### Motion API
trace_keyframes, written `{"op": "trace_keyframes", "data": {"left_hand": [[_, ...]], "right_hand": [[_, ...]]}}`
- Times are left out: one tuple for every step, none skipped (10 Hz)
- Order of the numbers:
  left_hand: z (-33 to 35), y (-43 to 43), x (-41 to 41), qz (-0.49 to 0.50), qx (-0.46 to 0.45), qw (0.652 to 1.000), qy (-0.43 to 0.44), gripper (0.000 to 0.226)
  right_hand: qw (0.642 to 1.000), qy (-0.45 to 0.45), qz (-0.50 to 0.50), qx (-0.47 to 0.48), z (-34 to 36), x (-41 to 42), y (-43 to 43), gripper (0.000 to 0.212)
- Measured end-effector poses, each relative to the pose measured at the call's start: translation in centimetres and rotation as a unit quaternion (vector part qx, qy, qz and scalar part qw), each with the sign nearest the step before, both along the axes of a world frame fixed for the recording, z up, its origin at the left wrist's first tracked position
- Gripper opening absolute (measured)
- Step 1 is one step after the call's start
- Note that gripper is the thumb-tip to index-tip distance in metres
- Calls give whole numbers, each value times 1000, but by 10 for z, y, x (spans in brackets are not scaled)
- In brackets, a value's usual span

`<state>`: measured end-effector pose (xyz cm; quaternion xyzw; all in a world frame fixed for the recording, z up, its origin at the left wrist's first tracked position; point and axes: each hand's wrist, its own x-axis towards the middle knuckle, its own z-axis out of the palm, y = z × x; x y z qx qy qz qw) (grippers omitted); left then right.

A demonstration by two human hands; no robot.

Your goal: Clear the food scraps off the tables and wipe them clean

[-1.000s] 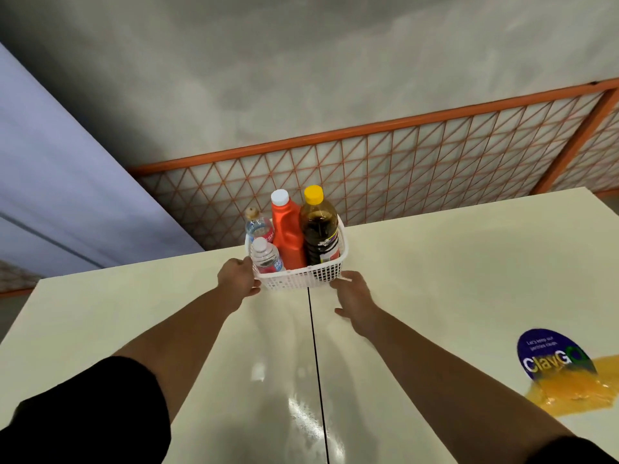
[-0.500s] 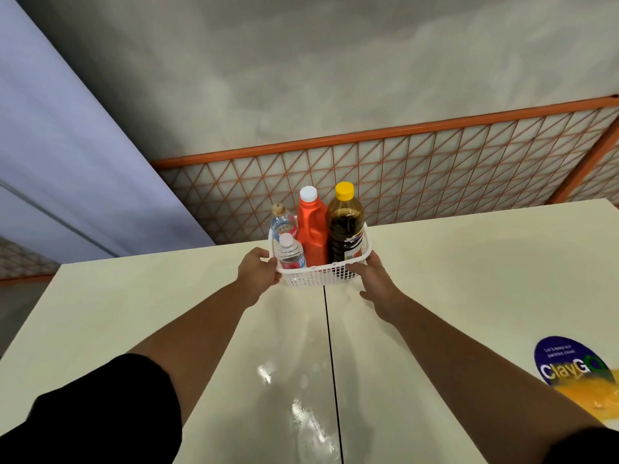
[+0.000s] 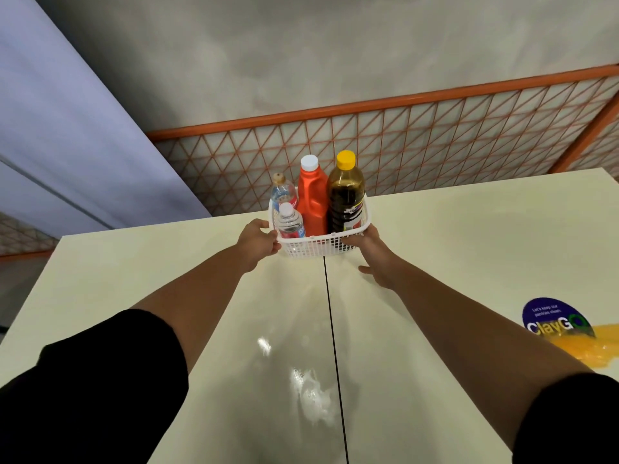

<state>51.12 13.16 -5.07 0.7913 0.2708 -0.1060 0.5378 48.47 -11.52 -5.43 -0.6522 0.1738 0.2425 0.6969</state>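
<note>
White basket (image 3: 315,249) gripped by outstretched left hand (image 3: 257,241), right hand (image 3: 371,252).

Even, fairly bright overhead light left white glare patches on the glossy cream tabletop (image 3: 234,329) near the seam and soft forearm shadows beneath, while the wide-angle lens bowed the orange lattice railing (image 3: 435,142) and table edges, and the sleeves at the bottom corners fell into detail-less black.

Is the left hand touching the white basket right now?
Touching. The head view shows the left hand curled against the left end of the white basket, fingers on its rim, no gap visible.
</note>
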Motion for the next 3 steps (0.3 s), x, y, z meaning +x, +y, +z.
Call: {"op": "trace_keyframes", "data": {"left_hand": [[3, -4, -8, -4, -9, 1000, 9, 33], [4, -5, -27, -41, -36, 997, 63, 49], [1, -5, -42, -73, -36, 992, 98, 37]], "right_hand": [[1000, -9, 7, -1, 3, -3, -2, 70], [999, -3, 14, -32, 1, -14, -2, 60], [997, 32, 38, -56, -4, -24, -3, 44]]}}
